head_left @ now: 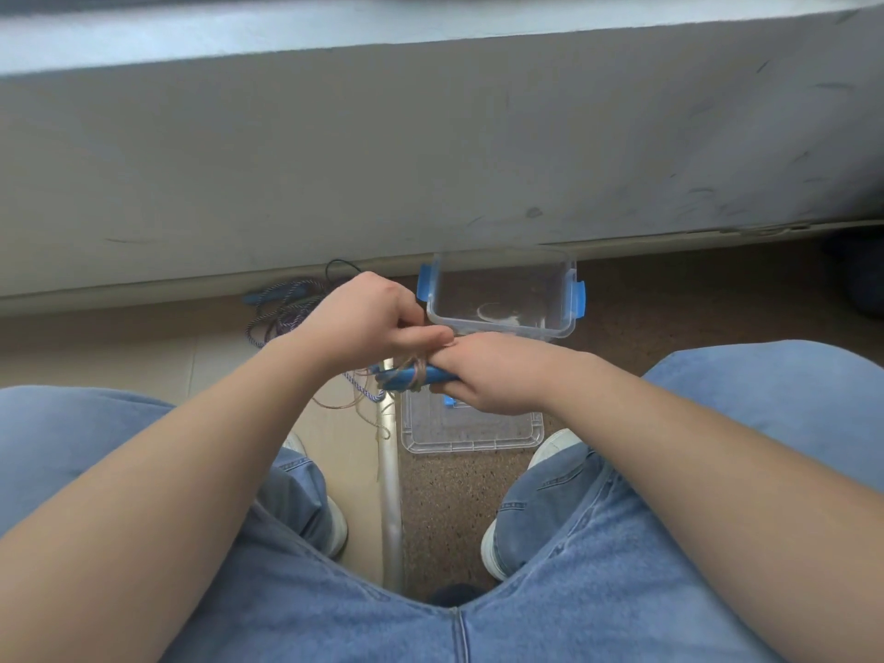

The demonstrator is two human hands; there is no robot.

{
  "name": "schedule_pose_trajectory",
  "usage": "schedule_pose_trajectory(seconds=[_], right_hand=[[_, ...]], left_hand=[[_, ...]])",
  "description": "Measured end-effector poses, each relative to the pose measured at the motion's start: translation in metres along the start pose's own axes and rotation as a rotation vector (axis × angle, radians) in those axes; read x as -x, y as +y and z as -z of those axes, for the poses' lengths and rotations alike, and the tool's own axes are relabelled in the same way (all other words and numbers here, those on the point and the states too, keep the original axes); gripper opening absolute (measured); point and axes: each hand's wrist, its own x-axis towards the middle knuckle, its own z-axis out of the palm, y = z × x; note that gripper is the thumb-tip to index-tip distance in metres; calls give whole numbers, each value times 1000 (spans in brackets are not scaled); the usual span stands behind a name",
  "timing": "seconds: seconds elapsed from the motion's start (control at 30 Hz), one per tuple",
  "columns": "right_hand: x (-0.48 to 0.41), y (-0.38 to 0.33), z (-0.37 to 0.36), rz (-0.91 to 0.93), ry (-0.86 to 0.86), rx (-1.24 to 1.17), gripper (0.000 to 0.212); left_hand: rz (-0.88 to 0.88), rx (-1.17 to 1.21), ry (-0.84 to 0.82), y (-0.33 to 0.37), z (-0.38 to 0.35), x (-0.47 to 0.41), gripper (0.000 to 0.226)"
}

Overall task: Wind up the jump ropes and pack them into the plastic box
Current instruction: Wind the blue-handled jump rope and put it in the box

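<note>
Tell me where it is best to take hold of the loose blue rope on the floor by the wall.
Probably by its blue handle, at the tangle's far left end beside the wall. It is the only stiff part; the rope is a loose heap of loops. Come from above, the left hand being nearer.

Grey scuffed wall [430, 160], speckled brown floor [669, 303], metal floor strip [390, 495], beige flooring [215, 346]

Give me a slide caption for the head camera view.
Right hand grips blue jump-rope handles while left hand winds cord around them, open plastic box ahead.
</note>
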Motion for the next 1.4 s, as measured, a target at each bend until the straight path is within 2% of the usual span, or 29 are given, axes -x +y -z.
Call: schedule_pose_trajectory(seconds=[0.13,0.23,0.33,0.4,0.47,0.53,0.7,0.77,0.87,1.0,1.1,1.17,1.3,1.4], right_hand=[[-1,-2,2,49,148,-128,15],[-2,1,4,11,285,-255,14],[-3,4,4,-72,417,-295,3],[-5,7,7,-169,513,-338,9],[-6,13,12,-303,569,-380,17],[-8,18,13,-407,542,-354,22],[-9,19,6,-502,413,-179,19],[-8,18,5,-475,317,-25,17],[-7,14,0,-380,192,150,6],[-13,9,-8,-179,82,118,15],[-10,6,-4,-27,70,32,23],[-8,2,0,28,115,-14,19],[-5,-3,6,12,216,-142,14],[-2,2,10,-74,343,-245,13]], left_hand=[[305,305,37,-8,-1,7,63],[433,441,89,-6,-5,6,70],[524,457,138,3,-9,3,61],[523,391,179,8,-13,2,45],[473,328,178,12,-16,4,25],[379,248,126,15,-19,5,18],[45,-78,15,15,-16,5,31],[-103,-202,13,14,-12,5,38],[-200,-259,33,11,-5,3,50],[-307,-222,55,3,-2,3,58],[-161,-80,89,-1,2,1,58],[-5,68,78,-3,3,1,58],[291,419,23,-11,-3,5,58],[434,483,43,-11,-9,5,59]])
